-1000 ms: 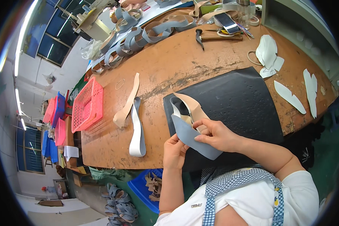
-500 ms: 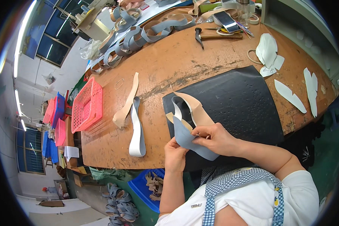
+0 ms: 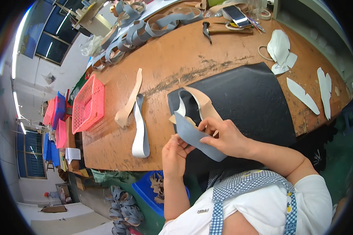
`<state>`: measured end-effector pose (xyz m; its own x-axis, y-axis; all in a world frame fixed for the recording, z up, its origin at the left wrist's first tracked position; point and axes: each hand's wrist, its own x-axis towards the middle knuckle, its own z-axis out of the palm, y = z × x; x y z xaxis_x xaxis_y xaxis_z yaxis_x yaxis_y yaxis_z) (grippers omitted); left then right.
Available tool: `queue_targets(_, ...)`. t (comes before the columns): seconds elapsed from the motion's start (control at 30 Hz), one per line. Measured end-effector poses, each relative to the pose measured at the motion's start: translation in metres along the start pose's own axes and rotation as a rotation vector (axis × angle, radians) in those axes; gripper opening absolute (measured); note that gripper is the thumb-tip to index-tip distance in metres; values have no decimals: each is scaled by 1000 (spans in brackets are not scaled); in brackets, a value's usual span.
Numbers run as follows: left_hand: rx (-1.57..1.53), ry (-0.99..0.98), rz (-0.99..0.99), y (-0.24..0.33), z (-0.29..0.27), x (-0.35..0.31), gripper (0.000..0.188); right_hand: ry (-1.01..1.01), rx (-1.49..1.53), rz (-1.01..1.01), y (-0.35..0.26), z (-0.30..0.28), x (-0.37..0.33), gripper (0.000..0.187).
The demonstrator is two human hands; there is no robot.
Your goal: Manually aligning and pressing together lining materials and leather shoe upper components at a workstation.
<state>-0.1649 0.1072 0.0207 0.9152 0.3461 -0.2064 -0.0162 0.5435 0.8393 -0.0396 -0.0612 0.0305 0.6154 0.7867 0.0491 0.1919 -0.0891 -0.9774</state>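
Note:
A blue-grey leather-like strip (image 3: pixel 198 140) with a pale underside curves over the near part of the black mat (image 3: pixel 249 103). My right hand (image 3: pixel 225 137) pinches its upper edge between thumb and fingers. At the strip's lower left edge, my left hand (image 3: pixel 174 154) has its fingers closed on the border, the tips partly hidden behind it. A beige strip (image 3: pixel 203 102) loops behind the blue-grey one, and where the two meet is partly covered. To the left lie another beige strip (image 3: pixel 130 105) and a folded blue-grey strip with white backing (image 3: pixel 140 135).
A pink basket (image 3: pixel 89 103) stands at the table's left edge. Far back, several looped strips (image 3: pixel 145 33) are piled. A hammer (image 3: pixel 223 31) and a phone (image 3: pixel 237 16) lie at the back; white pattern pieces (image 3: pixel 302 94) sit at right. Below is a blue bin (image 3: pixel 145 194).
My left hand has shifted slightly left and its fingers have loosened along the strip's edge. My right hand keeps its pinch, fingers a little more spread. The view has shifted slightly.

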Motion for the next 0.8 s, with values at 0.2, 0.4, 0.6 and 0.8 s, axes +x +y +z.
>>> queue_targets(0.2, 151, 78, 11, -6, 2, -2, 23, -31, 9, 16, -1, 1, -1, 33)
queue_targets(0.4, 251, 240, 47, -7, 11, 2, 19, -45, -41, -19, -2, 2, -2, 34)
queue_targets(0.6, 297, 234, 59, -9, 20, 0, 16, -24, 83, 96, 2, 3, -1, 23)
queue_targets(0.8, 200, 250, -10, -7, 14, 3, 11, -41, 130, 181, -4, 1, -1, 17)
